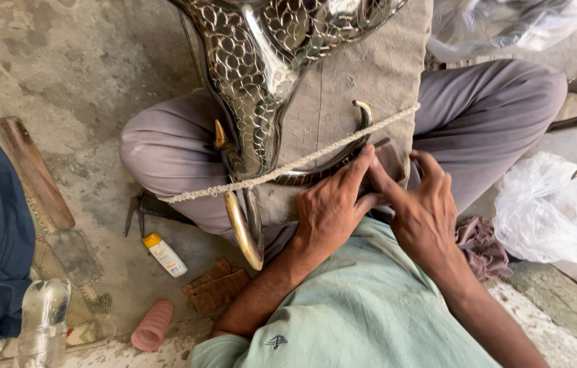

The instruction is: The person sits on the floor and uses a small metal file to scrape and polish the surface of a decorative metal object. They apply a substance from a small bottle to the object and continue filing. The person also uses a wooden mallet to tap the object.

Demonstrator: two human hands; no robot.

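A shiny scaled metal ornament (254, 75) with curved gold-tipped prongs lies on a grey padded block (363, 61) across my lap. A pale twisted rope (288, 167) runs over both. My left hand (332, 204) rests on the block's near edge, index finger stretched onto the dark curved prong (343, 160). Beside it, my right hand (421, 204) has its fingers pressed to a small dark piece (387, 160) at the block's edge; whether it grips that piece is unclear.
On the concrete floor at left lie a wooden paddle (33, 170), pliers (135, 211), a small white tube with a yellow cap (164, 254), brown pads (217, 286), a pink ribbed roll (153, 326) and a clear bottle (43, 320). White plastic bags (547, 211) sit at right.
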